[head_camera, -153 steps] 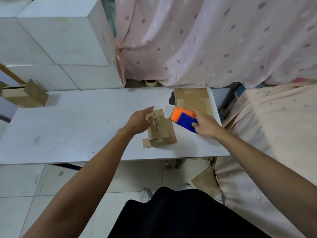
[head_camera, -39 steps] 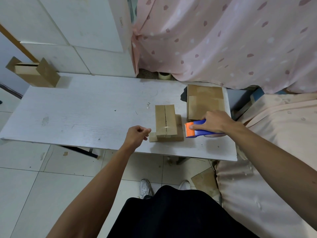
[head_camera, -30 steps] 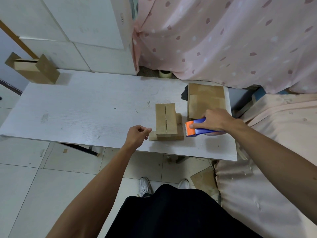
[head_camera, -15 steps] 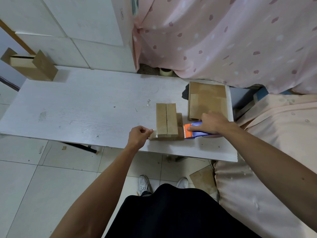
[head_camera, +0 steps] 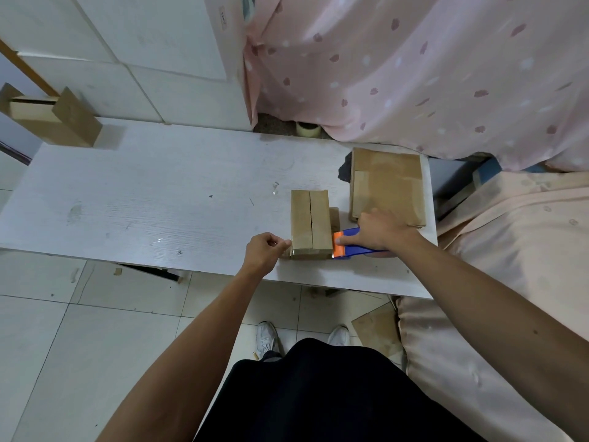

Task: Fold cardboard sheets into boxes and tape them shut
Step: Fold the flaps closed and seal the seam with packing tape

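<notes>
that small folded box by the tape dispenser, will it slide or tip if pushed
Probably slides: the small box is thin cardboard on a smooth table. Unlikely to tip, as it sits low and flat. Its top flaps meet at a visible seam, so they may flex.

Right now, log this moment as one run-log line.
step: taping near end of small brown cardboard box | left hand: pinches clear tape end | right hand: grips orange-and-blue tape dispenser against box

A pink spotted curtain hangs behind the table's far right corner. White blocks stand stacked along its far edge. Peach cloth drapes past its right edge. Pale tiles lie below.
</notes>
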